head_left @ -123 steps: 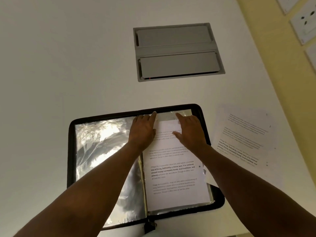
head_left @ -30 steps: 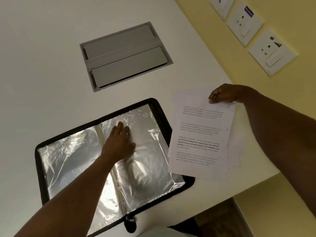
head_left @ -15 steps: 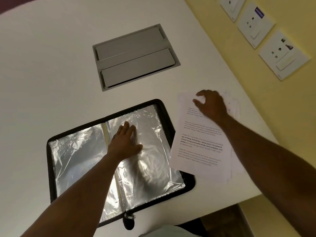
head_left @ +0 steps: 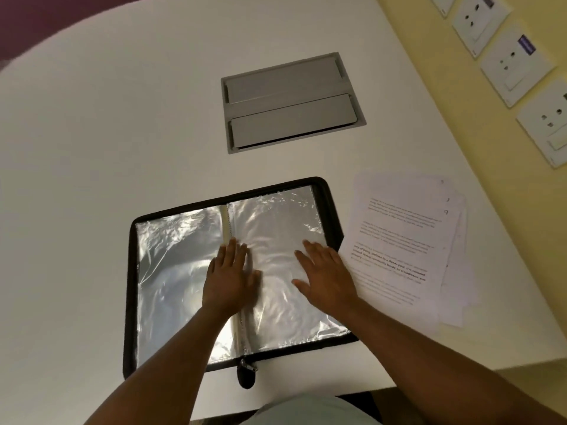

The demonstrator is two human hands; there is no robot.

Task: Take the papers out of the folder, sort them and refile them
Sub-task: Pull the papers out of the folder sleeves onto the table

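A black zip folder [head_left: 129, 289] lies open on the white table, showing shiny clear plastic sleeves [head_left: 276, 228] on both sides of its spine. My left hand [head_left: 230, 276] lies flat with straight fingers on the sleeve beside the spine. Flat on the right-hand sleeve, near the folder's right edge, rests my right hand [head_left: 325, 276]. A loose pile of printed papers [head_left: 402, 240] lies on the table just right of the folder, fanned out, untouched by either hand.
A grey cable hatch [head_left: 291, 102] is set into the table beyond the folder. The yellow wall with several socket plates [head_left: 515, 65] runs along the right. The table's front edge is close to my body, and the papers lie near its right edge.
My right hand let go of the sheet on the pile at the right and came back onto the right-hand sleeve. My left hand stayed on the sleeve by the spine. The view swung left.
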